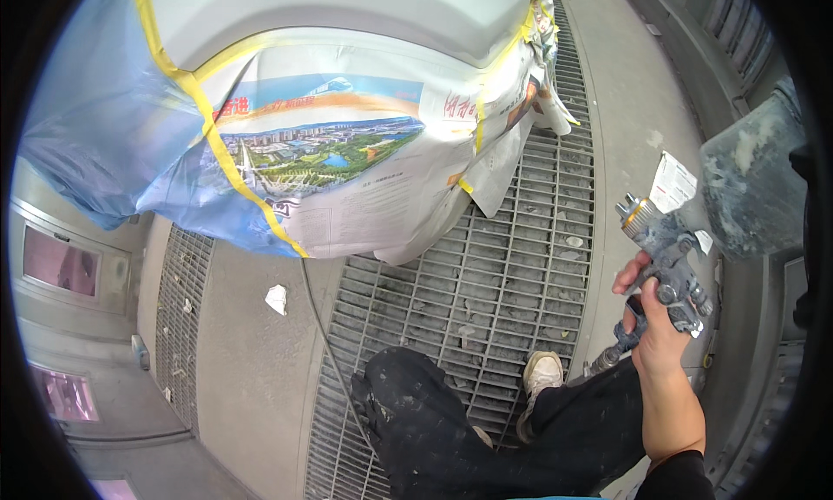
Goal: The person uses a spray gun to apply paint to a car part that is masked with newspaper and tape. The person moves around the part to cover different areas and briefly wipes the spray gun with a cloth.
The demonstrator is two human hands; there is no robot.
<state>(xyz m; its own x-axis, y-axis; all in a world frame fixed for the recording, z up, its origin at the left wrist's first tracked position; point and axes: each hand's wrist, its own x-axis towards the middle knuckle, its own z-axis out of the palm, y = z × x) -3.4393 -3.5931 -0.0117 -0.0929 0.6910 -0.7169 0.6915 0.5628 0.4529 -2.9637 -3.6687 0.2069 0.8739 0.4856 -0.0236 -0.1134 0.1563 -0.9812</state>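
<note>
My right hand is closed round the handle of a paint spray gun, out to the right of my body. The gun's ringed nozzle points up and left, toward the far side. A cloudy, paint-smeared cup sits just beyond it and looks joined to the gun. At its lower end is a metal hose fitting. My left hand is out of view. Ahead stands a pale vehicle panel, masked with printed paper, blue plastic sheet and yellow tape. The gun is apart from the panel.
A metal floor grating, strewn with scraps, runs under my legs. A thin hose lies from the panel's underside toward my knee. A white scrap rests on the concrete at left. Booth walls with pinkish windows stand left.
</note>
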